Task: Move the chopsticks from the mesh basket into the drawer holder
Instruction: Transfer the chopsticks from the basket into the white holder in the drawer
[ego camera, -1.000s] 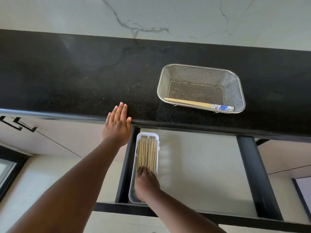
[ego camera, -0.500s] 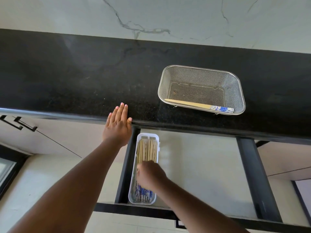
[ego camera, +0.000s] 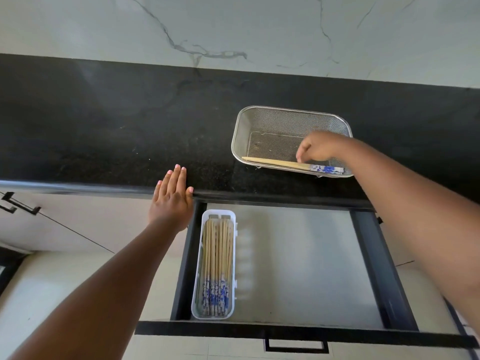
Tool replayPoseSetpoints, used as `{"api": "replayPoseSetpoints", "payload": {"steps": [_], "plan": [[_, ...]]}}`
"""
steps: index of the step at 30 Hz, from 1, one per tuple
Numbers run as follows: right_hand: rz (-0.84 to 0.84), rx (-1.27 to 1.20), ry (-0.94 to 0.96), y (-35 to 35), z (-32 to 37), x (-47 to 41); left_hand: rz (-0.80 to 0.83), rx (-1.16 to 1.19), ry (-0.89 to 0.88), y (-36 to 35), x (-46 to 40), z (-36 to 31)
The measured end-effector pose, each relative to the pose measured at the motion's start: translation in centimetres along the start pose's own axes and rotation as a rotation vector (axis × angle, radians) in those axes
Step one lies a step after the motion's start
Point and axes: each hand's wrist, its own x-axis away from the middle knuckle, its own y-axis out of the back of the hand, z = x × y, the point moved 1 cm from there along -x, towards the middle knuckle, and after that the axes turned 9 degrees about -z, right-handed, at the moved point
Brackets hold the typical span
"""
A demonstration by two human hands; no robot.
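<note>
The black surface (ego camera: 117,131) is the biggest thing here, and all places below are given from the mesh basket (ego camera: 259,118) that stands on it. Below the basket, under the front edge of the surface, a drawer (ego camera: 298,255) is pulled open. At the left side of the drawer lies the white holder (ego camera: 235,255), and it is already well filled with chopsticks, their blue patterned ends toward the person.

The step in hand seems to be the last pick. Only the remaining chopsticks (ego camera: 280,163) lie in the basket, along its near wall, the blue ends to the right; it looks like one pair, but I cannot tell the number for sure.

The right hand (ego camera: 318,149) is inside the basket, directly over these sticks. Its fingers (ego camera: 299,158) point down and are drawn close together, touching or nearly touching the wood; whether they already hold the sticks I cannot tell. The left hand (ego camera: 172,201) is far to the left and below the basket, lying flat on the edge of the surface with fingers straight and together, holding nothing.

The next move, in my judgement, calls for pinching the sticks together, lifting them over the near wall, then turning them to lie along the holder with the blue ends near.
</note>
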Motion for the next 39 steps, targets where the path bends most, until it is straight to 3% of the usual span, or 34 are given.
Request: {"api": "replayPoseSetpoints", "payload": {"steps": [4,15,17,19,21,26,32,39], "plan": [[0.083,-0.057,-0.034,-1.1,-0.4,0.0,0.015,-0.004,0.003,0.1,-0.1,0.1],[-0.169,-0.012,-0.059,2.6,0.7,3.1,0.085,0.009,0.024,0.8,-0.4,-0.2],[-0.174,-0.117,-0.085,3.7,1.6,5.3,0.093,0.016,0.027,0.8,-0.4,-0.2],[-0.077,-0.344,-0.137,3.6,2.6,8.2,0.098,0.023,0.029,0.9,-0.4,-0.1],[0.136,-0.513,-0.173,1.9,3.7,11.0,0.097,0.028,0.026,1.0,-0.3,-0.1],[0.506,-0.514,-0.316,-7.8,7.3,14.1,0.097,0.041,0.019,1.0,-0.2,-0.2],[0.406,-0.657,-0.523,-20.4,12.0,12.7,0.084,0.03,0.021,0.7,-0.3,0.0],[0.198,-0.571,-0.538,-25.3,14.7,10.1,0.061,0.03,0.028,0.3,-0.6,0.2]]}}
